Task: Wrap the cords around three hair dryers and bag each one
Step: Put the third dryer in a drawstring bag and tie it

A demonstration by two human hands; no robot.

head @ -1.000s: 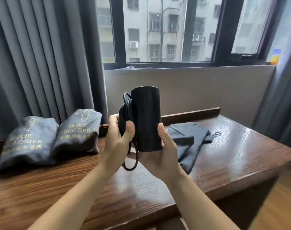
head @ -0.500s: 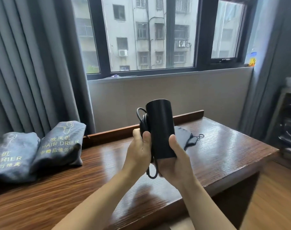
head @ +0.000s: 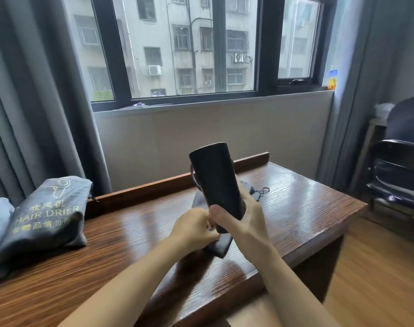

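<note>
Hotel-like room: wooden desk [head: 295, 208], grey curtains [head: 36, 102], window [head: 189, 55], "HAIR DRIER" bags [head: 50, 213].

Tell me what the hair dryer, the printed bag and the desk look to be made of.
Hair dryer: probably plastic, smooth black barrel with a dull sheen.
Printed bag: soft grey cloth, it creases and slumps; gold lettering.
Desk: wood or wood veneer, visible grain, glossy finish reflecting the window.

Both bare forearms reach forward over the tabletop [head: 295, 208]. The right hand [head: 239, 218] curls around the lower part of the hair dryer [head: 215, 185], thumb across its front. The left hand [head: 194, 230], fingers bent, pinches at the dryer's base just beside the right thumb.
</note>
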